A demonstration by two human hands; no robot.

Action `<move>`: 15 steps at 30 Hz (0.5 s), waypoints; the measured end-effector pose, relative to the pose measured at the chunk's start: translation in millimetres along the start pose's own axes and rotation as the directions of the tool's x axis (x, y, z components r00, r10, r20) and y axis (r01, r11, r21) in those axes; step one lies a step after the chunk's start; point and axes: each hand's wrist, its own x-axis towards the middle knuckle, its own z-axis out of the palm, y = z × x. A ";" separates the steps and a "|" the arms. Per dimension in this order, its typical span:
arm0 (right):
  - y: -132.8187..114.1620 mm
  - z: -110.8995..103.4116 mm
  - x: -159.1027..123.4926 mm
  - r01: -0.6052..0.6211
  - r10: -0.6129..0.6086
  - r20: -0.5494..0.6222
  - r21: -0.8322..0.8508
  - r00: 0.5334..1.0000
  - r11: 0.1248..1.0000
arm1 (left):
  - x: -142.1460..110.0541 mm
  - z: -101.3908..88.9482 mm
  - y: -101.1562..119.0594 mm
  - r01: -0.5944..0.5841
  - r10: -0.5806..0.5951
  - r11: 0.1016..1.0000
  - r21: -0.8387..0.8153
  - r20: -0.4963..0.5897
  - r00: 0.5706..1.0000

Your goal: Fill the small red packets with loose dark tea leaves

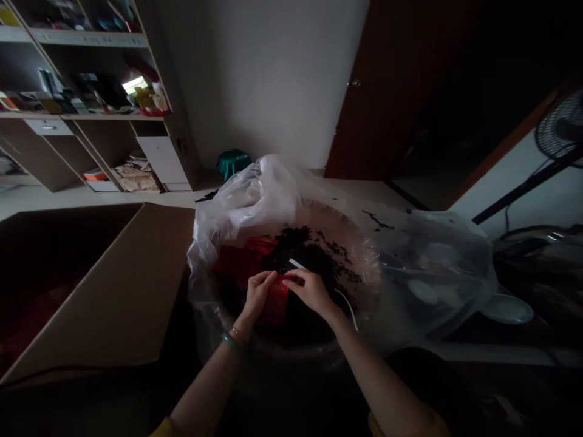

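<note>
Both hands are over a round tub lined with a clear plastic bag (273, 182). My left hand (259, 296) pinches the upper left edge of a small red packet (276, 300). At its upper right edge, my right hand (310, 290) has its fingers closed on the same packet. Just above the right hand a flat white strip (297, 263) sticks out; I cannot tell whether that hand holds it. Dark loose leafy bits (298, 243) lie in the tub, with more red packets (237, 264) on its left side. The packet's lower part is in shadow.
An open cardboard box (109, 291) with red things inside stands at the left. A thin white curved piece (348, 306) lies by the right forearm. Plastic sheeting spreads right toward a pale dish (506, 308). Behind are a shelf unit (91, 39), a green bin (233, 162) and a fan (562, 127).
</note>
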 end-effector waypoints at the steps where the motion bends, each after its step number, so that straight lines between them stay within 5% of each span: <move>1: -2.5 4.1 -1.1 -0.018 0.018 0.003 0.044 1.000 0.999 | -0.6 0.0 -0.4 0.010 -0.010 1.000 -0.017 0.006 1.000; 9: 5.6 11.3 -3.7 -0.124 0.135 -0.070 0.145 0.988 0.982 | 0.8 -0.5 -3.1 0.114 -0.103 0.990 -0.083 0.127 0.987; 15: 10.3 20.7 -12.3 -0.152 0.176 -0.048 0.318 0.983 0.936 | 2.9 -4.5 -2.9 -0.104 0.097 0.992 0.074 0.091 0.991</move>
